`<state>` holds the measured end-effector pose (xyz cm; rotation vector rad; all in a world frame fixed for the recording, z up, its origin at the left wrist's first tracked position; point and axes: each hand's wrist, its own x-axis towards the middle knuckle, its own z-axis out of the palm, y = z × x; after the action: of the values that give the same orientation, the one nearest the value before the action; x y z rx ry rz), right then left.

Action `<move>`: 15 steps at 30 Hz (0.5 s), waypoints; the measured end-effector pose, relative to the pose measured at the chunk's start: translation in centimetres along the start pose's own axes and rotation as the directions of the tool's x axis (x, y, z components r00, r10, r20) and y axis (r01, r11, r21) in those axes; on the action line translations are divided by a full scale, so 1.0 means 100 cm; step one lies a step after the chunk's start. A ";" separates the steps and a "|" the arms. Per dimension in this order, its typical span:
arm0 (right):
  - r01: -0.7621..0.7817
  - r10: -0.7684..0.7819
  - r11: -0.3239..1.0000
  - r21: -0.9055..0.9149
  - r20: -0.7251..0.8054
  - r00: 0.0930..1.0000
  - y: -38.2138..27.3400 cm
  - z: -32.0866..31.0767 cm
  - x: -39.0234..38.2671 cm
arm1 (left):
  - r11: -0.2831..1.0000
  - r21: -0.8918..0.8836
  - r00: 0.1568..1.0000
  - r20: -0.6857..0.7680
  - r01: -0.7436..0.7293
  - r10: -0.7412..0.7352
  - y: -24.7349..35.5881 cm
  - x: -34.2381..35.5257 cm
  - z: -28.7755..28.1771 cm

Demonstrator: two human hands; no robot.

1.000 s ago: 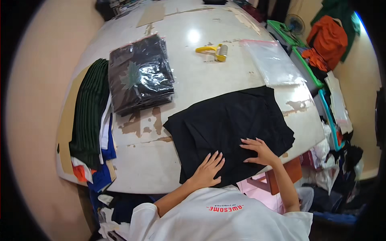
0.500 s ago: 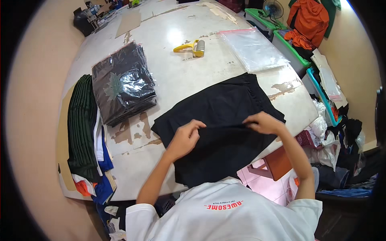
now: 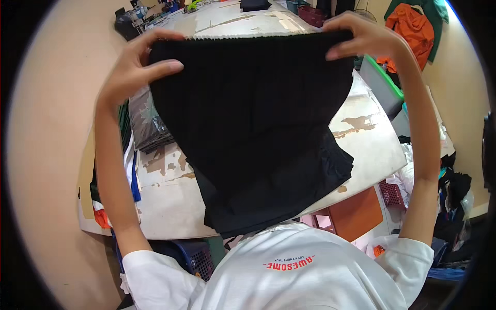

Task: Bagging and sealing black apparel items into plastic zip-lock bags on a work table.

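A large piece of black cloth (image 3: 253, 98), which looks like part of a black garment, hangs raised between my hands, its top edge stretched straight and showing pale stitching. My left hand (image 3: 135, 67) pinches its left corner, thumb in front and fingers behind. Gripping the right corner the same way is my right hand (image 3: 364, 39). The lower part drapes onto the table's near edge. A gathered, elastic-looking waistband (image 3: 338, 160) lies at its right side, below the lifted cloth. Whether this is one garment or two stacked, I cannot tell.
The white worn table (image 3: 361, 124) spreads beneath. Bagged dark clothes (image 3: 147, 121) sit at left, partly covered by the cloth. An orange stool (image 3: 359, 212) stands under the near right edge, beside a maroon basket (image 3: 391, 194). Green-rimmed bins (image 3: 382, 77) line the right.
Both hands have risen away from me and spread wide, lifting the black cloth off the table and pulling its edge taut. The cloth now hides the yellow roller and most of the clear plastic bags.
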<state>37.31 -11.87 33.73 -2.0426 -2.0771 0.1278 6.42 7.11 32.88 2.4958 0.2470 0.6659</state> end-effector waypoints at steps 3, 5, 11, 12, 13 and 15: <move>0.109 -0.115 0.930 0.350 -0.002 0.993 0.004 -0.039 -0.003 | 0.959 0.263 0.981 -0.129 -0.109 0.146 0.014 0.012 -0.019; 0.134 -0.095 0.910 0.392 -0.116 0.989 0.007 -0.058 -0.019 | 0.948 0.313 0.975 -0.193 -0.047 0.112 0.018 0.023 -0.029; 0.055 0.026 0.928 0.370 -0.210 0.977 0.044 -0.098 -0.037 | 0.942 0.336 0.970 -0.234 0.021 0.062 0.073 0.037 -0.019; 0.151 -0.045 0.883 0.444 -0.241 0.970 0.054 -0.102 -0.041 | 0.935 0.355 0.964 -0.244 -0.009 0.102 0.077 0.040 -0.015; -0.034 0.172 0.951 0.307 -0.434 0.884 0.064 -0.105 -0.051 | 0.927 0.374 0.957 -0.253 -0.039 0.143 0.080 0.043 -0.010; -0.434 0.351 0.899 0.052 -0.677 0.647 0.058 -0.114 -0.069 | 0.934 0.355 0.956 -0.263 -0.030 0.131 0.085 0.052 -0.004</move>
<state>45.49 -19.69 42.85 -2.1324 -1.1958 -0.6013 10.99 1.74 39.87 2.7500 0.3984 1.1020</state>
